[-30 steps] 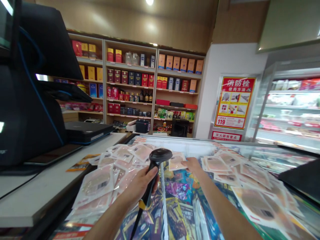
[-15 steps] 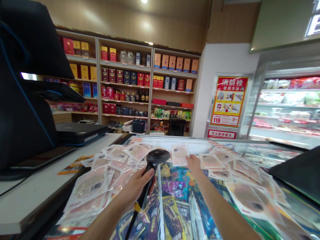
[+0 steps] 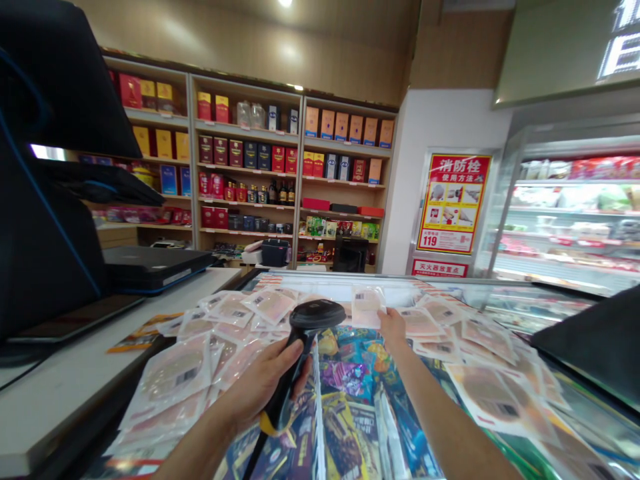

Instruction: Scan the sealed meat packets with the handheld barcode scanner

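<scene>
My left hand (image 3: 273, 380) is wrapped round the handle of a black barcode scanner (image 3: 316, 313), its head tilted toward the right and its cable hanging below. In my right hand (image 3: 394, 327), pinched by its right edge, is a clear flat plastic packet (image 3: 369, 305) with a pale label. The packet is just beyond the scanner's head, apart from it. To the left lies a heap of similar packets (image 3: 175, 373) with barcode labels. More such packets (image 3: 487, 393) are spread to the right of my right forearm. All of them rest on a glass-topped freezer.
Through the glass show colourful ice-cream packages (image 3: 345, 420) and a white divider (image 3: 320, 407). A black checkout terminal (image 3: 50, 200) stands on the white counter (image 3: 65, 387) at left. Shelves of boxes (image 3: 245, 153) line the back. A lit fridge (image 3: 580, 207) and a black object (image 3: 600, 353) are at right.
My right hand and its packet have shifted slightly right. The scanner's head has turned a little further toward the packet. The camera has turned slightly right.
</scene>
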Available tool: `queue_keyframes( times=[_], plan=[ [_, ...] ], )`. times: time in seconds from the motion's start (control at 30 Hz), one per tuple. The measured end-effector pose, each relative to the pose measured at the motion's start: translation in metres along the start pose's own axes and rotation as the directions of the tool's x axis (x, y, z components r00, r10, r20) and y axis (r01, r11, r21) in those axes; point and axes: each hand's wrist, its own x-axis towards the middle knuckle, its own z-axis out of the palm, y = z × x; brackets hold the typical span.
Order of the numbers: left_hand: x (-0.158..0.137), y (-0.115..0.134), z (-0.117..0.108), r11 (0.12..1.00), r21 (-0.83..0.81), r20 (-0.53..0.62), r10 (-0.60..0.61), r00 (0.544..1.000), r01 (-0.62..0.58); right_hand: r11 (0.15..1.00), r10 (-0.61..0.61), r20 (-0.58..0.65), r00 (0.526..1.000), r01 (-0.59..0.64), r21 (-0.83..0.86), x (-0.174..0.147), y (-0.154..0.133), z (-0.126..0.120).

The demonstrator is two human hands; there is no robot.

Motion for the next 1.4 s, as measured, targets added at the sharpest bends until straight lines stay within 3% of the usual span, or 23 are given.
queue_keyframes(
  times=[0.27,0.5,0.6,0.83,0.93,1.0,1.1,1.2,1.4],
  plan=[
    [-0.002,0.008,-0.004,1.000,-0.003,-0.015,0.009,1.000,-0.009,0.941,-0.033,-0.118,0.992,-0.009,-0.338,0.015,-0.011,-0.058],
    [0.002,0.005,-0.005,0.999,0.052,-0.043,-0.005,0.999,0.008,0.708,-0.020,-0.169,0.985,-0.105,-0.698,0.022,0.002,-0.094],
    [0.004,0.003,-0.007,0.996,0.079,-0.060,-0.025,0.998,0.030,0.664,0.000,-0.200,0.980,-0.150,-0.732,0.025,0.005,-0.097],
    [0.006,0.001,-0.009,0.995,0.103,-0.090,-0.010,0.996,0.020,0.663,-0.001,-0.245,0.969,-0.183,-0.726,0.028,0.008,-0.107],
    [0.007,0.000,-0.009,0.992,0.128,-0.096,-0.003,0.995,0.015,0.666,-0.155,-0.236,0.959,-0.075,-0.742,0.023,-0.007,-0.097],
    [0.007,-0.001,-0.009,0.990,0.141,-0.108,0.017,0.994,-0.002,0.670,-0.236,-0.136,0.962,0.059,-0.740,0.015,-0.024,-0.080],
    [0.007,-0.002,-0.009,0.989,0.150,-0.131,0.042,0.991,-0.022,0.697,-0.159,0.138,0.978,0.210,-0.685,-0.003,-0.050,-0.045],
    [0.007,-0.001,-0.011,0.987,0.161,-0.091,0.030,0.995,-0.015,0.721,-0.045,0.307,0.951,0.243,-0.649,-0.024,-0.064,-0.009],
    [0.006,0.002,-0.013,0.991,0.131,-0.049,0.036,0.998,-0.030,0.779,0.074,0.312,0.947,0.140,-0.612,-0.035,-0.064,0.025]
  ],
)
